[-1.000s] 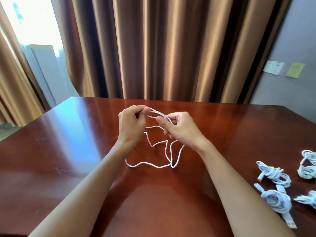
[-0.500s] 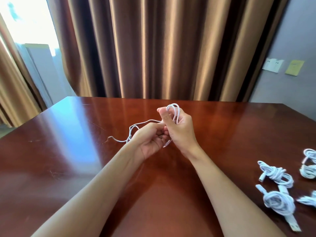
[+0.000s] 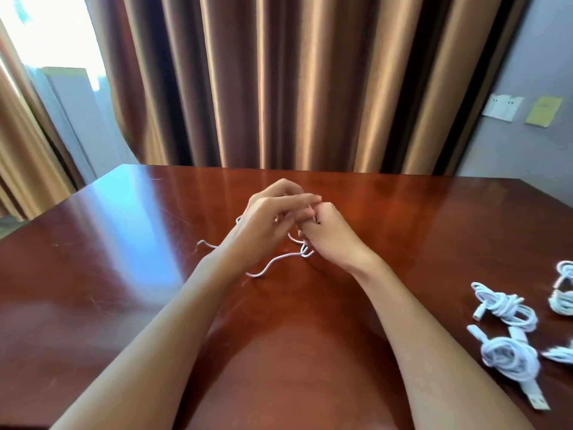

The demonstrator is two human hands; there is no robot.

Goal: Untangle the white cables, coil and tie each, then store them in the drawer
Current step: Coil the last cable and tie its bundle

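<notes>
A thin white cable [image 3: 273,261] trails over the dark red table [image 3: 93,274] below my hands, its loose end lying to the left. My right hand [image 3: 328,234] is curled round small loops of this cable, which stick out under the fist. My left hand [image 3: 269,215] hovers just left of it, fingers bent and reaching over the right fist; whether it pinches the cable is blurred. Several tied white cable coils [image 3: 505,308] lie at the table's right edge. No drawer is in view.
Brown curtains [image 3: 279,82] hang behind the table's far edge. A bright window is at the upper left. Paper notes [image 3: 502,107] are stuck on the grey wall at the right.
The right hand has dropped lower with its loops. The left hand rose from under the right fist to beside and over it. The trailing cable has shifted toward me on the table.
</notes>
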